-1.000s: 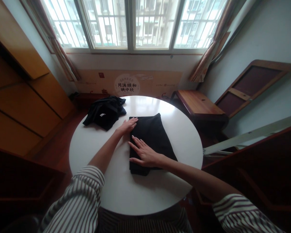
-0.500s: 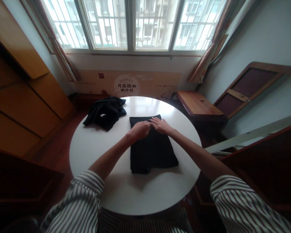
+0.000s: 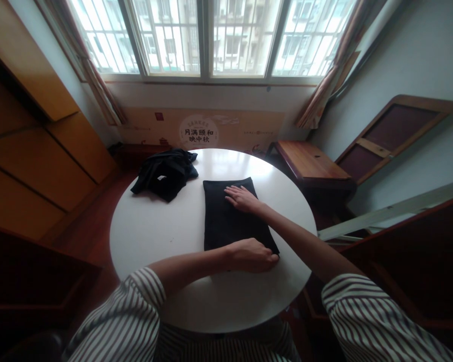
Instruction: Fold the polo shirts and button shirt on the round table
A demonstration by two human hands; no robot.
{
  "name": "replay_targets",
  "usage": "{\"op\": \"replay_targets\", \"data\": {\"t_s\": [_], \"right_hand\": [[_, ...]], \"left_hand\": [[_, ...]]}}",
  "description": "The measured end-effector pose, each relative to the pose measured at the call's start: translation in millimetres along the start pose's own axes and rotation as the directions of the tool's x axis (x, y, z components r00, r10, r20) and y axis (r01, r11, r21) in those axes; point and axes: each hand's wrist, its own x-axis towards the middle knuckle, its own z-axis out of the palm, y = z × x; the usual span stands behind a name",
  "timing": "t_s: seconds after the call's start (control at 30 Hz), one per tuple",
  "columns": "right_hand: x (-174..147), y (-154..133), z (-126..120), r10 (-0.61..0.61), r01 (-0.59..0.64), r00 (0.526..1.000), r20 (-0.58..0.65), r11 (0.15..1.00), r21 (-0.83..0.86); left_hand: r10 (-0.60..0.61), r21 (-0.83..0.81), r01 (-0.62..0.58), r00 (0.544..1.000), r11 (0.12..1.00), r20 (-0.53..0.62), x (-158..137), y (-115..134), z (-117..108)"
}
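Here we are at the round, glossy white table point(image 3: 151, 226), with the folded black cloth point(image 3: 222, 221) lying just right of its centre. Our bare right hand point(image 3: 243, 199) rests flat on the half toward the table's far side, fingers straight, clamped on nothing. Our bare left hand point(image 3: 251, 254) curls in at the corner nearest the table's near right side; whether it pinches fabric, we cannot tell. Watch that corner! If we tug while the right palm presses too lightly, the fold could skid across that slick-looking tabletop. Press too hard, and layers could bunch between our hands. The crumpled black fabric heap point(image 3: 147, 176) by the table's far left edge sits well apart, so snagging looks unlikely.
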Motion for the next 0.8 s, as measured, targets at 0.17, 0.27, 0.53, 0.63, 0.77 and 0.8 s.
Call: {"op": "replay_targets", "data": {"t_s": [0.17,0.27,0.53,0.63,0.77,0.8], "right_hand": [[12,13,9,0.183,-0.184,0.982,-0.033,0.982,-0.03],[21,27,11,0.26,-0.26,0.965,-0.029,0.966,0.001],[37,59,14,0.304,-0.303,0.953,-0.001,0.951,0.069],[44,71,14,0.332,-0.331,0.943,-0.001,0.94,0.083],[51,83,14,0.378,-0.375,0.925,-0.02,0.923,0.09],[53,85,13,0.386,-0.382,0.922,-0.024,0.92,0.091]], "left_hand": [[0.004,-0.055,-0.01,0.994,0.998,-0.109,-1,-26,-10],[-0.36,0.004,0.369,0.908,0.929,-0.214,-8,-64,-13],[-0.718,-0.079,0.714,0.694,0.695,-0.048,-24,-107,16],[-0.699,-0.084,0.697,0.715,0.712,0.001,-24,-98,18],[-0.677,-0.094,0.678,0.735,0.729,0.04,-25,-79,16],[-0.676,-0.099,0.678,0.735,0.729,0.056,-25,-75,14]]}}
